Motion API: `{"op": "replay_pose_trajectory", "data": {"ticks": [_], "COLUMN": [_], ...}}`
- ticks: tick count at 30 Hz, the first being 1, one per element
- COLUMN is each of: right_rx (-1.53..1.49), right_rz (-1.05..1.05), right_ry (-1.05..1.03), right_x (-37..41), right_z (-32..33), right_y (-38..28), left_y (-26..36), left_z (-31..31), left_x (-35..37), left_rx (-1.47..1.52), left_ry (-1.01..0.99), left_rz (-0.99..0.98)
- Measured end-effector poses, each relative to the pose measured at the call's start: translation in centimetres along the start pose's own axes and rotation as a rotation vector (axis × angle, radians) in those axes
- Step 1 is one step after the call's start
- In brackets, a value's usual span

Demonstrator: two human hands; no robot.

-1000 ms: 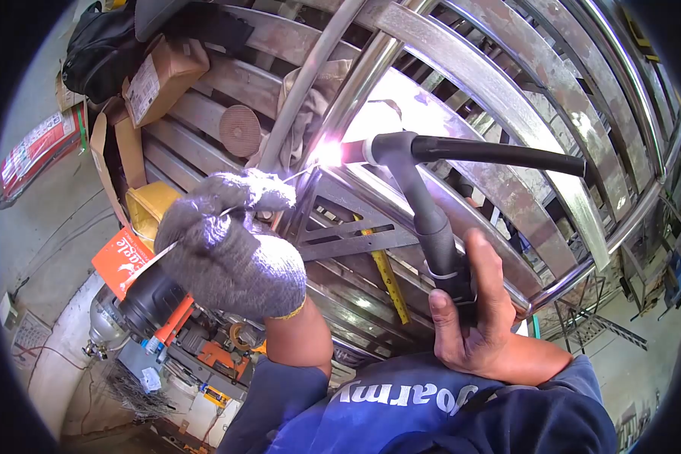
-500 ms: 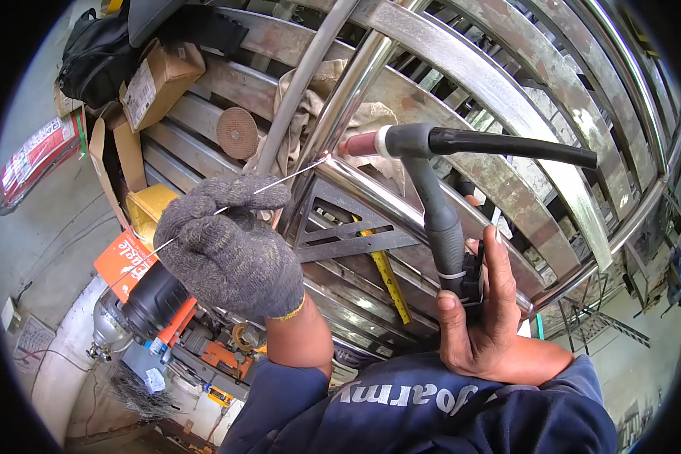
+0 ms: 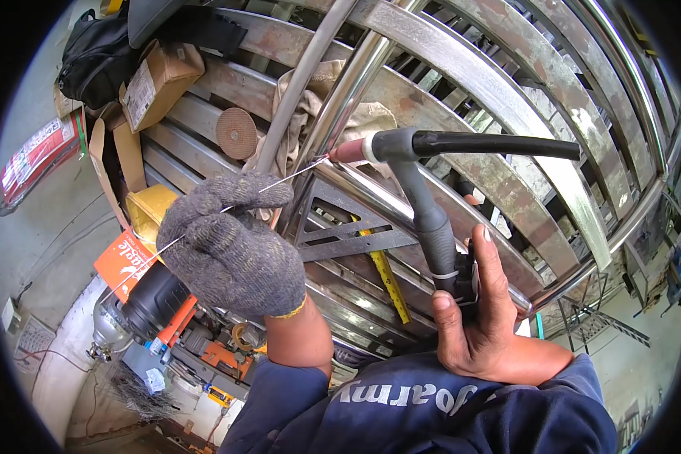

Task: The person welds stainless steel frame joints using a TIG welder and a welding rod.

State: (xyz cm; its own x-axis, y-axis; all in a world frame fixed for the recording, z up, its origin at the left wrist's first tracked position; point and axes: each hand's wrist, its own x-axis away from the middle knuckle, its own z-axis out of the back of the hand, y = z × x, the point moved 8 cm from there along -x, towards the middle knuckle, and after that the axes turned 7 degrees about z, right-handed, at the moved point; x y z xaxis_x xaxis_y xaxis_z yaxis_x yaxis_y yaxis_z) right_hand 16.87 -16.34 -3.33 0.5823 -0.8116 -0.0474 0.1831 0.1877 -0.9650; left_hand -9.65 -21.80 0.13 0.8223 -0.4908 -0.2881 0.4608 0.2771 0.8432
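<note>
One rod (image 3: 287, 175) in left hand (image 3: 231, 246); torch (image 3: 425, 208), right hand (image 3: 477, 321).

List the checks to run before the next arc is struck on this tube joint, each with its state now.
1. Torch grip: the right hand wraps the torch handle. Ok.
2. Aim: the pink nozzle sits close to the joint on the shiny tube. Ok.
3. Wire: the left hand pinches the wire, its end beside the nozzle. Ok.
4. Gloves: left hand gloved, right hand bare. Not ok.
5. Rag draped just behind the joint. Not ok.
6. Eye shield: out of view. Cannot tell.
</note>
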Motion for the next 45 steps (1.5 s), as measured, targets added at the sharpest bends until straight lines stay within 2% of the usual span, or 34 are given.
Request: {"op": "replay_pose_trajectory", "data": {"ticks": [8,12,14,15,18,22,30,35,38,41,45], "right_rx": [0.015,0.021,0.010,0.022,-0.010,-0.023,0.016,0.015,0.071,-0.003,-0.009], "right_rz": [0.001,0.009,0.007,0.009,-0.050,0.000,0.013,0.024,0.043,-0.047,-0.030], "right_ry": [-0.003,-0.052,-0.093,-0.095,-0.017,0.062,0.000,-0.005,-0.079,-0.092,-0.016], "right_x": [-0.4,-0.5,-0.5,-0.5,-0.1,0.4,-0.2,-0.5,-0.7,-0.4,0.2], "right_z": [-0.2,-0.3,-0.3,-0.3,-0.2,-0.1,-0.2,-0.2,-0.2,-0.4,-0.3], "right_y": [-0.1,-0.1,-0.1,-0.1,0.0,0.3,-0.1,-0.2,-0.4,0.1,0.3], "left_y": [0.4,0.1,0.5,0.2,0.1,0.3,0.6,0.5,0.6,0.6,0.6], "left_z": [-0.1,0.4,0.4,0.3,0.6,0.7,0.1,0.4,0.4,0.0,0.3], "left_x": [0.0,0.5,0.8,0.8,0.5,0.3,0.1,-0.3,-0.1,0.4,0.2], "left_rx": [-0.067,0.102,-0.003,0.072,0.053,0.034,0.105,-0.020,0.009,0.140,0.021], "left_ry": [-0.014,0.004,0.101,0.065,0.052,0.023,-0.011,-0.069,-0.029,0.037,0.013], "left_rz": [-0.036,-0.033,-0.091,-0.063,-0.036,-0.049,-0.049,-0.100,-0.124,-0.127,-0.123]}}
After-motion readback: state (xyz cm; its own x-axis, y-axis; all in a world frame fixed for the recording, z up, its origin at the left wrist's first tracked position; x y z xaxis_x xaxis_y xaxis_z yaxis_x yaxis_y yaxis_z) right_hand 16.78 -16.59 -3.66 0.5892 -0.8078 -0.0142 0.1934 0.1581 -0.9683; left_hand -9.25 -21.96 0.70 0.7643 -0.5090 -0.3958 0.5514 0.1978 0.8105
